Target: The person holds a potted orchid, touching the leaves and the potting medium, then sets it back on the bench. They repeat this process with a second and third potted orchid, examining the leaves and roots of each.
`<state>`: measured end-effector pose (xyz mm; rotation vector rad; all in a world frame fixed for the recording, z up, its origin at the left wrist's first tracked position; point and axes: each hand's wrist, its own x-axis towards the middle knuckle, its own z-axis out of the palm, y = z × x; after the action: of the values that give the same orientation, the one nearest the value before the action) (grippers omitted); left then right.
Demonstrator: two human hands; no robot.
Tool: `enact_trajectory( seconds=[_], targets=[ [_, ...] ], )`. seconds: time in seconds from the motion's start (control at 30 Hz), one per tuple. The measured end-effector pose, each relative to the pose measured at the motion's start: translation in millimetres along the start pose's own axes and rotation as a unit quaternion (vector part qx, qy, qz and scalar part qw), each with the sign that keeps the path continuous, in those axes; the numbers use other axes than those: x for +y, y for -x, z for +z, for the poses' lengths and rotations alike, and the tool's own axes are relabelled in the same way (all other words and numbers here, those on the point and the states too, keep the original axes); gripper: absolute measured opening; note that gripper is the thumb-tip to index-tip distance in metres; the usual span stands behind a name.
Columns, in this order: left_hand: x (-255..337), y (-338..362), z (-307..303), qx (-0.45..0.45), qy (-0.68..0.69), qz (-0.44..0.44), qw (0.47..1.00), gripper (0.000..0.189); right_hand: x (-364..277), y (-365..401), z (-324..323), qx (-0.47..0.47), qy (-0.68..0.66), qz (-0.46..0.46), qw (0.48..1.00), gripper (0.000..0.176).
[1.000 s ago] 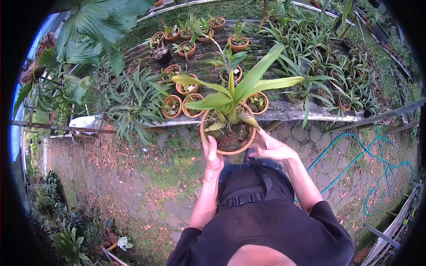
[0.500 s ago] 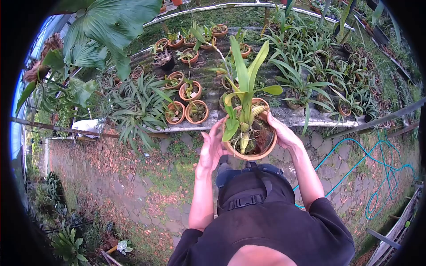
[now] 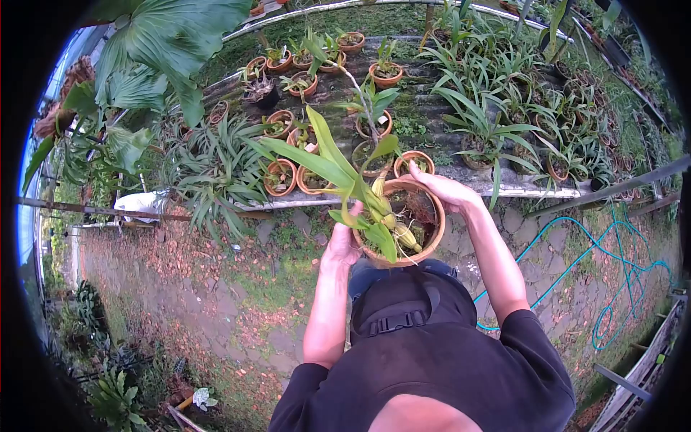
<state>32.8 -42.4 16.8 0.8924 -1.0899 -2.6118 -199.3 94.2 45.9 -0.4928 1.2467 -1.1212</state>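
A round clay pot is held in front of my waist between both hands. In it grows an orchid with thick yellow-green bulbs, pale roots and long leaves that lean to the upper left. Dark brown potting material shows on the right side of the pot. My left hand grips the pot's left wall, its fingers partly hidden behind leaves. Around the rim at the upper right curls my right hand, with its fingers on the far side partly out of sight.
Beyond the pot, a long bench carries several small clay pots and dense strap-leaved plants. A teal hose lies looped on the paving to the right. Large leaves hang at the upper left.
The pot has turned counter-clockwise between my hands, so the orchid's leaves swing from pointing up to the upper left. My right hand has shifted toward the pot's far rim.
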Motion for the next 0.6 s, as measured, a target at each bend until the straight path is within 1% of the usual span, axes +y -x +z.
enact_trajectory(
  seconds=[0.03, 0.07, 0.1, 0.13, 0.17, 0.23, 0.27, 0.3, 0.37, 0.4, 0.53, 0.6],
  targets=[
    [-6.8, -5.7, -11.1, -0.013, 0.006, 0.005, 1.000, 0.055, -2.5, 5.2, 0.8, 0.041, 0.038, -0.056, 0.997, 0.070],
    [-20.5, -17.5, -16.1, 0.069, 0.041, 0.045, 0.996, 0.057, -4.5, 10.0, 0.9, 0.081, 0.077, -0.112, 0.987, 0.065],
    [-18.6, -12.9, -8.3, 0.066, 0.044, 0.060, 0.995, 0.058, -3.0, 13.0, 2.7, 0.119, 0.115, -0.166, 0.972, 0.060],
    [-10.6, -3.2, 4.2, 0.064, 0.046, 0.076, 0.994, 0.060, 5.1, 13.9, 11.2, 0.229, 0.105, -0.240, 0.938, 0.041],
    [-4.2, 4.0, 13.8, 0.061, 0.048, 0.093, 0.993, 0.061, 11.1, 15.5, 20.8, 0.307, 0.092, -0.325, 0.889, 0.027],
    [0.8, 9.1, 22.6, 0.067, 0.052, 0.116, 0.990, 0.064, 18.6, 31.1, 39.3, 0.382, 0.154, -0.377, 0.829, 0.016],
    [3.8, 11.4, 28.0, 0.074, 0.045, 0.131, 0.988, 0.064, 17.6, 41.3, 49.0, 0.375, 0.192, -0.389, 0.820, 0.010],
    [6.2, 14.0, 32.7, 0.080, 0.037, 0.145, 0.986, 0.064, 11.1, 53.3, 62.9, 0.362, 0.240, -0.374, 0.820, 0.011],
    [9.6, 16.3, 37.5, 0.077, 0.010, 0.175, 0.981, 0.064, 6.1, 63.9, 78.2, 0.306, 0.290, -0.388, 0.819, 0.014],
    [9.7, 16.4, 38.9, 0.080, -0.001, 0.190, 0.978, 0.063, 3.2, 64.7, 81.4, 0.291, 0.337, -0.413, 0.794, 0.014],
    [5.7, 16.0, 44.5, 0.094, -0.030, 0.250, 0.963, 0.062, -6.2, 67.7, 90.2, 0.258, 0.413, -0.349, 0.801, 0.017],
    [-0.6, 12.9, 40.5, 0.096, -0.024, 0.270, 0.958, 0.063, -4.8, 64.6, 92.0, 0.260, 0.414, -0.332, 0.807, 0.018]
  ],
)
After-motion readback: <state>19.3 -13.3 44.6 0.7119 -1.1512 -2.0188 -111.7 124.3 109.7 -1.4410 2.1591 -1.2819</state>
